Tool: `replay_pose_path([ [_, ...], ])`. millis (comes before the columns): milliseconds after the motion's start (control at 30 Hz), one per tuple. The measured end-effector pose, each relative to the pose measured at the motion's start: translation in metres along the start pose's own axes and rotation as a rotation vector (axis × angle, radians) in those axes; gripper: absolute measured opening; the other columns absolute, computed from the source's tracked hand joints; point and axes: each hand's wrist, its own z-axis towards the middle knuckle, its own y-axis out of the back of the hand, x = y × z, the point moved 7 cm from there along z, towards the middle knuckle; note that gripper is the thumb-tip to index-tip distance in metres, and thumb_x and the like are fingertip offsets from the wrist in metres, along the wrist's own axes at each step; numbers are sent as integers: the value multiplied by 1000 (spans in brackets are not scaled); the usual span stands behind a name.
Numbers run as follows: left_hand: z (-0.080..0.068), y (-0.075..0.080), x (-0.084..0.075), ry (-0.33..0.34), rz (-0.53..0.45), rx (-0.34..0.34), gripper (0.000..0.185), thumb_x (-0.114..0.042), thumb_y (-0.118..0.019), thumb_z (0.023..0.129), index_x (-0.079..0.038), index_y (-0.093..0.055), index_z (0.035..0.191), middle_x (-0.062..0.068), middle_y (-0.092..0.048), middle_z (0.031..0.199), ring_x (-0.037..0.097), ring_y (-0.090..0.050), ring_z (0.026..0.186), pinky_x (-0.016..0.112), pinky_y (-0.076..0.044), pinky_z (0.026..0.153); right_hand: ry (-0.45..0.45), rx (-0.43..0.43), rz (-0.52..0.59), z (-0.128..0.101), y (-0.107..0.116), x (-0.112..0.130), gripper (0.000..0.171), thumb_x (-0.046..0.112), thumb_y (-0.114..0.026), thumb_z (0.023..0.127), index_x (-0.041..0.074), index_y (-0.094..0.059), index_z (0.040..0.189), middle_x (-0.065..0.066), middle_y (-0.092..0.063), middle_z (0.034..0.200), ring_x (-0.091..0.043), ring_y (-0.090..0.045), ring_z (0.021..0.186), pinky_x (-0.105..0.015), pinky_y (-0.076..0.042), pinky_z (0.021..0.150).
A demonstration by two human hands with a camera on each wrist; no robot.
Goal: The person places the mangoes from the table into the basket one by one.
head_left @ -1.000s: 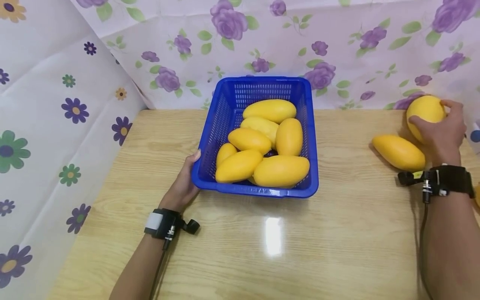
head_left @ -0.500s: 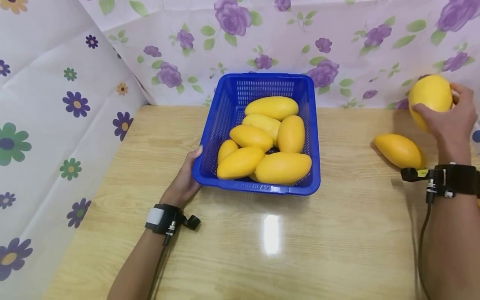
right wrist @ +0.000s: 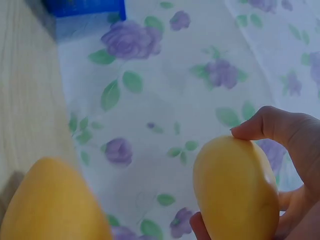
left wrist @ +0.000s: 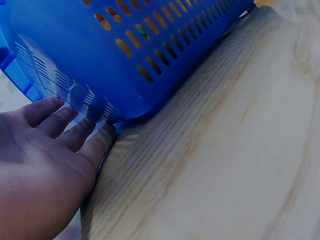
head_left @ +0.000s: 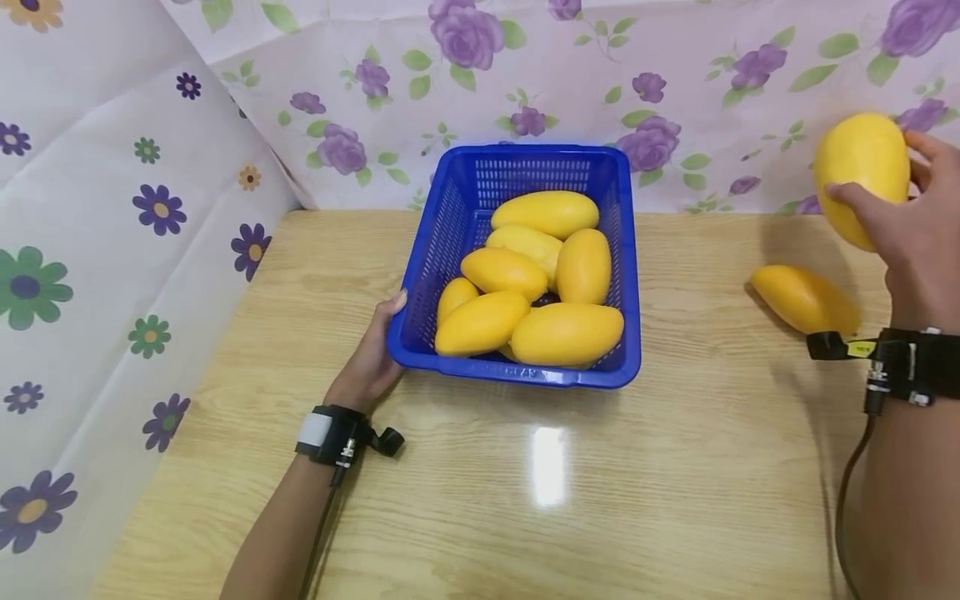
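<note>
At the far right of the head view, the right hand (head_left: 918, 242) holds a yellow mango (head_left: 861, 177) lifted clear of the desk (head_left: 675, 467), in front of the flowered cloth (head_left: 675, 75) that hangs behind it. The fingers and thumb curl round the fruit from either side, and the right wrist view shows the same grip, with a fingertip bent over the top of the mango (right wrist: 235, 190) at the lower right of that frame. Below and to the left of the held fruit, a second mango (head_left: 804, 298) lies on the desk, apart from the hand; it also fills the lower left corner of the right wrist view (right wrist: 52, 202). In the middle of the head view stands a blue basket (head_left: 628, 275) with slotted walls, holding a heap of mangoes (head_left: 536, 283) that lie against and across one another. The left hand (head_left: 371, 358) rests at the basket's lower left corner, at centre left of the frame. In the left wrist view the fingers (left wrist: 65, 122) lie straight and close together, their tips touching the basket (left wrist: 150, 55) at the base of its corner, with the palm low on the desk. A dark strap with a small camera sits on each wrist. A bright patch of light reflects off the wood grain just below the basket.
</note>
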Motion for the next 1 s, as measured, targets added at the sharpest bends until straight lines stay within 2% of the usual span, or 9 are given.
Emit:
replay_pose_path([
  [167,1,1,3,1,-1,-2,73,-55,-50,100,-15,-31,158,9,-43,146,20,-45,127,32,-40,105,72,8,-18,-13,-3,26,82,21,-79,88,37,-34,155,3,-35,160,-4,-41,120,-26,-36,107],
  [267,1,1,4,3,0,-8,73,-55,-51,100,-15,-31,158,9,-44,146,20,-46,126,31,-40,105,123,41,-8,-21,-9,40,81,18,-77,89,35,-34,155,1,-37,160,-3,-43,111,-20,-42,94],
  [400,0,2,4,9,18,-7,72,-55,-48,101,-15,-30,158,9,-42,147,21,-45,127,32,-40,105,172,92,22,-36,-19,57,81,13,-78,88,34,-37,154,-2,-36,160,-6,-43,105,-15,-40,81],
  [667,1,2,2,5,30,11,71,-55,-47,101,-16,-30,158,11,-41,148,22,-44,128,32,-40,105,271,167,62,-67,-40,88,82,8,-79,86,34,-39,154,-2,-39,158,-11,-47,108,-24,-41,91],
  [1000,1,2,3,4,14,9,75,-56,-51,99,-10,-33,155,9,-47,141,20,-48,122,31,-43,102,308,277,70,-88,-62,96,83,8,-79,87,31,-37,155,-6,-39,158,-14,-50,108,-14,-46,80],
])
